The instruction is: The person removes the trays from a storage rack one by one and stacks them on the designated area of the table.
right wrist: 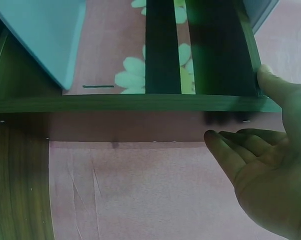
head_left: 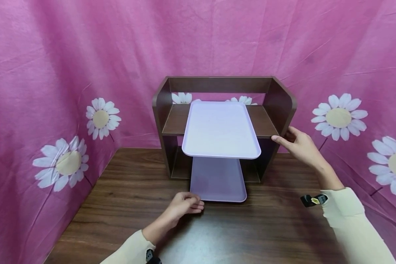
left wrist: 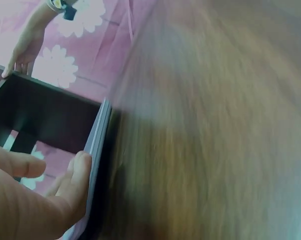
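A dark brown two-tier shelf (head_left: 217, 84) stands upright on the table. On its middle board lies a pale lilac tray (head_left: 221, 128), whose front end sticks out past the board. Below it, a second lilac tray (head_left: 217, 179) juts from the lower compartment close over the tabletop. My left hand (head_left: 183, 205) is at that lower tray's front left corner; in the left wrist view its loosely bent fingers (left wrist: 76, 182) meet the tray edge, with the thumb apart. My right hand (head_left: 300, 146) touches the shelf's right side panel, thumb on the front edge, fingers extended along the outside.
The wood-grain table (head_left: 128, 205) reaches around the shelf's front and sides. Pink cloth (head_left: 135, 47) printed with large white daisies hangs behind and on both sides. Small black devices (head_left: 313, 200) are strapped at the wrists.
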Tool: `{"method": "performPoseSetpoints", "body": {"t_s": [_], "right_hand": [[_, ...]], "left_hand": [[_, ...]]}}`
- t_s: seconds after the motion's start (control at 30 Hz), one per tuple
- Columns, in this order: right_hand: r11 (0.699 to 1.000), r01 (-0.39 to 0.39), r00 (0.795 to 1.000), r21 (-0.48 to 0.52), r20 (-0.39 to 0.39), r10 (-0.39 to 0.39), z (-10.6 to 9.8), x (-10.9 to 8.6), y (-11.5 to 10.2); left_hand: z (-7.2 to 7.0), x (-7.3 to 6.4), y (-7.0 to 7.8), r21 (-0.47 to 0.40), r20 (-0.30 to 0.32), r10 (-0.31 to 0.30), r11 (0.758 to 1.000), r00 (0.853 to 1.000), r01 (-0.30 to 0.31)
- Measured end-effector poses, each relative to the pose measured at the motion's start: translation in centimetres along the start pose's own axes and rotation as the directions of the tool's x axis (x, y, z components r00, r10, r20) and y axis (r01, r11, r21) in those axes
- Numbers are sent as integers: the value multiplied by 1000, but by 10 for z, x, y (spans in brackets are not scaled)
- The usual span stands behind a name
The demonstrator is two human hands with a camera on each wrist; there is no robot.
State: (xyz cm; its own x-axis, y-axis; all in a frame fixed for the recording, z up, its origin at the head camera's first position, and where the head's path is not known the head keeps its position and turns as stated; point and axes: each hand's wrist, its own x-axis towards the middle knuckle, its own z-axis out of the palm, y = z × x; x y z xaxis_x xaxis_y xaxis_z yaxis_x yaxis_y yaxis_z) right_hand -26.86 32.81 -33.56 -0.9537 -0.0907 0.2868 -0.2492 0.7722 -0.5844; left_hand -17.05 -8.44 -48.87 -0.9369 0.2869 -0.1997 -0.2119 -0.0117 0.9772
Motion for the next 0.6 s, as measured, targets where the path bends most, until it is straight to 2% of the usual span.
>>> {"method": "performPoseSetpoints", "body": {"t_s": [0.13,0.3,0.47,0.6], "right_hand": [[1000,0,1000,8,-3,0,3,1,-1],[1000,-1,1000,18,-18,1,6,2,-1],[1000,7,999,21,-41,-6,9,1,1],[999,16,998,30,-54,-15,11,1,1]], "left_hand": [[12,0,-7,-130,23,-64,989,998,67],[29,2,-16,-269,23,-114,956,993,116],[41,7,-23,-379,-1,-137,917,991,126],[47,10,-30,-467,5,-115,878,993,104]]}}
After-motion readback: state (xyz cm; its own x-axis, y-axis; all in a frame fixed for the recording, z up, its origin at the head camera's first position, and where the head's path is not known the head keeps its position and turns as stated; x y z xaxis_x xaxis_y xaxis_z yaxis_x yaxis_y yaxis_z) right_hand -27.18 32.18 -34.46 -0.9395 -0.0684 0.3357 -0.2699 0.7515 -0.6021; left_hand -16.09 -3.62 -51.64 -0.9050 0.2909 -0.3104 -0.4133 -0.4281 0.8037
